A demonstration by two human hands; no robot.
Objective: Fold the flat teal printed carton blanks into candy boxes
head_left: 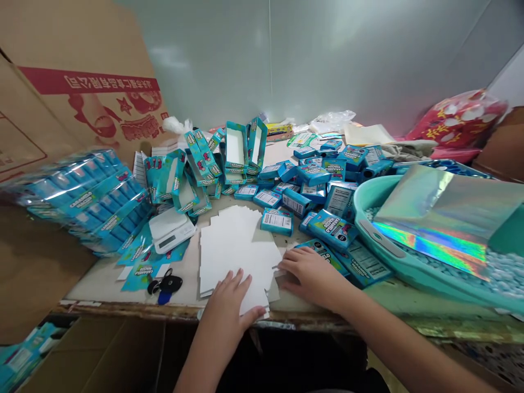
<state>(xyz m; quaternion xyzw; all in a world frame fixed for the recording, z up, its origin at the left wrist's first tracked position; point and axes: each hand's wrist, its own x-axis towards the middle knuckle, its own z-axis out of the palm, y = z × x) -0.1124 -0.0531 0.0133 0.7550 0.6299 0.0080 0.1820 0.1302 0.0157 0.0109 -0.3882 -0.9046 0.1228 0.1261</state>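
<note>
A stack of flat white card blanks (pixel 235 245) lies at the table's front edge. My left hand (pixel 229 303) rests flat on the near end of the stack, fingers spread. Just right of the stack, my right hand (pixel 309 273) lies with its fingers curled at the stack's right edge, beside a blue box (pixel 327 255). Whether those fingers pinch a card I cannot make out. Several small blue candy boxes (pixel 311 191) are heaped behind the stack.
A white scale (pixel 171 229) and black keys (pixel 166 285) sit left of the stack. Wrapped blue box packs (pixel 88 196) lean by a brown carton (pixel 73 82). A teal basin (pixel 413 267) at right holds small candies under a holographic sheet (pixel 446 218).
</note>
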